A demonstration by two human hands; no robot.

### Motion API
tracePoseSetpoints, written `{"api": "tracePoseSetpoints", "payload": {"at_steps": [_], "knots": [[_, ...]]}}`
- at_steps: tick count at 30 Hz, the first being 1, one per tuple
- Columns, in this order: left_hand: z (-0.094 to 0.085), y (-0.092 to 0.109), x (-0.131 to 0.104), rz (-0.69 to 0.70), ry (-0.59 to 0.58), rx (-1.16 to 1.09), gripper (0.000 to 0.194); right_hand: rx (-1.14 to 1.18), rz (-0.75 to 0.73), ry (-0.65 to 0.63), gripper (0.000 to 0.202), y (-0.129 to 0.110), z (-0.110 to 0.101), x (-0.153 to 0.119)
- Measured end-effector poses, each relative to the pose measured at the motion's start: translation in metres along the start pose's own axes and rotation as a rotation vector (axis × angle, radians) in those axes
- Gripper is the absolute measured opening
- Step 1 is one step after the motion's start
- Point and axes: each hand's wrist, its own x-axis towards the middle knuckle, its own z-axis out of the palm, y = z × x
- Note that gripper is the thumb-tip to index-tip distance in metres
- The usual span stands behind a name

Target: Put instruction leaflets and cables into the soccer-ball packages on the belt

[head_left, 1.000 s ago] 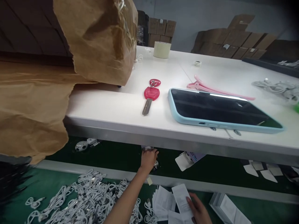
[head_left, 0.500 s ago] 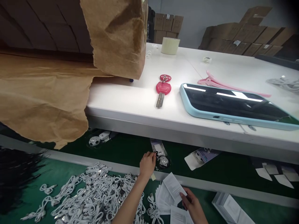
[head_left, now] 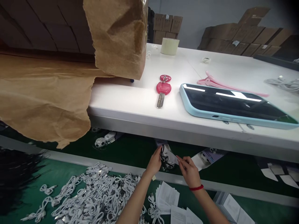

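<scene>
On the dark green belt under the shelf edge, my left hand (head_left: 154, 160) is closed at the left side of a clear plastic package (head_left: 170, 165) with a black-and-white ball-shaped item in it. Its fingers pinch the package's edge near a black cord. My right hand (head_left: 189, 170), with a red band at the wrist, pinches a white folded paper (head_left: 172, 156) held over the package. Below lie loose printed papers (head_left: 167, 196) and a pile of bundled white cables (head_left: 98, 196).
A white shelf (head_left: 130, 102) above holds a blue-cased phone (head_left: 233, 104), a pink clip (head_left: 217, 83), a red-handled tool (head_left: 163, 88), a tape roll (head_left: 169, 46) and a torn brown carton (head_left: 119, 40). A paper stack (head_left: 233, 208) lies lower right; black cords (head_left: 17, 180) lie left.
My right hand has moved up from the loose papers to the package, bringing a white paper. My left hand has shifted slightly right. Items on the belt have moved right.
</scene>
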Motion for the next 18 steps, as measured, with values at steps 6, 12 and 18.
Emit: {"api": "tracePoseSetpoints", "payload": {"at_steps": [6, 12, 18], "knots": [[0.024, 0.006, -0.016, -0.031, 0.013, 0.004, 0.056, -0.101, -0.109, -0.079, 0.042, -0.001, 0.008, 0.019], [0.044, 0.013, -0.034, -0.053, -0.004, 0.01, 0.053, -0.156, -0.041, -0.295, 0.042, 0.023, 0.038, 0.005], [0.05, 0.006, -0.065, -0.099, -0.039, -0.074, 0.046, -0.083, 0.013, -0.259, 0.038, 0.029, 0.057, 0.043]]}}
